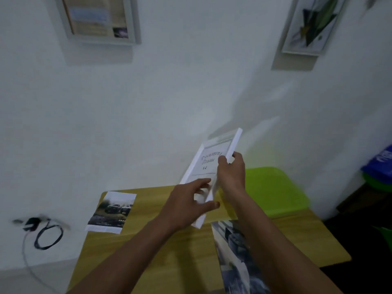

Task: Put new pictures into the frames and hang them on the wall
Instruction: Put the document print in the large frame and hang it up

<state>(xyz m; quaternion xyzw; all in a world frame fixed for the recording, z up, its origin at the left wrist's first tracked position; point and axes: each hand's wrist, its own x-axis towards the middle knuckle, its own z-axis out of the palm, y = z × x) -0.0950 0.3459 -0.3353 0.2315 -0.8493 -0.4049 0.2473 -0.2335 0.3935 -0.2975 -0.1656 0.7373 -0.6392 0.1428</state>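
Observation:
A white picture frame (209, 160) with a printed insert reading "Document Frame" is held tilted above the wooden table (161, 240). My right hand (231, 172) grips its right edge. My left hand (188, 206) holds its lower end, thumb under and fingers on the front. A picture of vehicles (112, 212) lies flat on the table's left part. Another picture (235, 251) lies on the table under my right forearm, partly hidden. Two white frames hang on the wall, one at the upper left (99, 20) and one at the upper right (311, 24).
A green plastic lid or tray (275, 192) rests on the table's far right. A black cable and plug (42, 232) hang on the wall at the left. Blue and green items (379, 166) sit at the right edge. The wall stands right behind the table.

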